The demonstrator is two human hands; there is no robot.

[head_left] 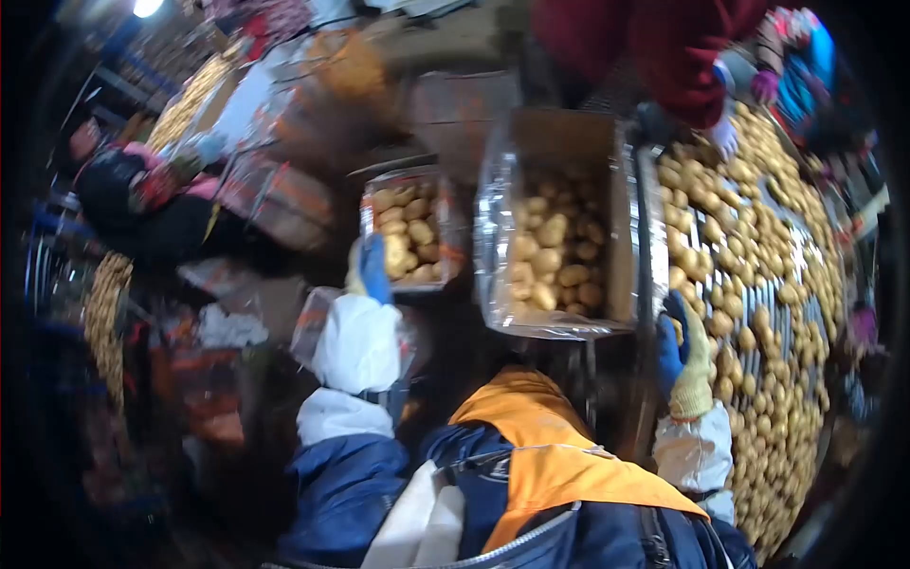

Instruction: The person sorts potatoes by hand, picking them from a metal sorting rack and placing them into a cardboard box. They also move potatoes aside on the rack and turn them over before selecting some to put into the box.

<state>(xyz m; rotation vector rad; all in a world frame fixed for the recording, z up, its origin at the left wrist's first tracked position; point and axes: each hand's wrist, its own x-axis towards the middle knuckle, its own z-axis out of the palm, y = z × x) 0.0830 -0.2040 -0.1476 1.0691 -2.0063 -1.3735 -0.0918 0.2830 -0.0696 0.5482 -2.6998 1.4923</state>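
My left hand (370, 270), in a blue and cream glove, is at the near left corner of a small box of potatoes (409, 228); what its fingers hold, if anything, is hidden. My right hand (684, 351), gloved alike, is at the near left edge of the potato-covered roller table (758, 318), its fingers curved around a potato (676, 330). Between my hands stands a larger open carton (621, 228) lined with clear plastic, partly filled with potatoes (550, 251).
A person in a dark red top (654, 47) stands beyond the roller table, a gloved hand over the potatoes. Another person in dark clothes (142, 199) is at the left, near wrapped boxes (284, 204). More potatoes (106, 318) lie at the far left.
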